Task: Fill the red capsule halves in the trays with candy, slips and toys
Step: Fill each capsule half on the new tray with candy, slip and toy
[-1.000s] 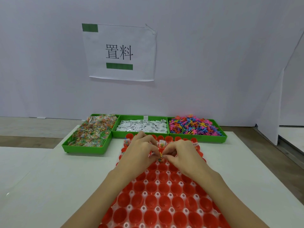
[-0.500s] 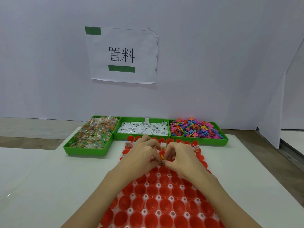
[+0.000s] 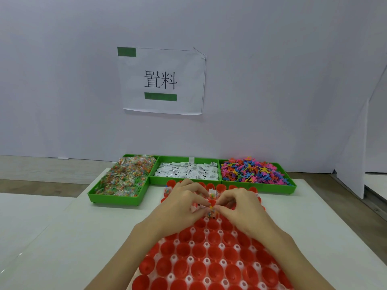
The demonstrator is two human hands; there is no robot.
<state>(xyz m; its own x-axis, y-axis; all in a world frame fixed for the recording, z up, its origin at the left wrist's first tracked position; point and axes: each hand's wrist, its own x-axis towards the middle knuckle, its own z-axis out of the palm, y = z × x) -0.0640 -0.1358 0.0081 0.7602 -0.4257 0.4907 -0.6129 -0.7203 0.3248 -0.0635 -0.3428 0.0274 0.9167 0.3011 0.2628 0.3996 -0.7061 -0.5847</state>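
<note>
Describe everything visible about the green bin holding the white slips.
The green bin is a shallow rectangular plastic tray with low walls, middle of three at the table's far edge, against the wall. It is heaped with small white slips printed in black; a white tag sits on its back wall. Its sides meet the candy bin on the left and the toy bin on the right. The red capsule tray lies just before it; neither hand touches it.

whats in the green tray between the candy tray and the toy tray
In the head view, the middle green tray holds white printed paper slips, between the candy tray and toy tray.
</note>
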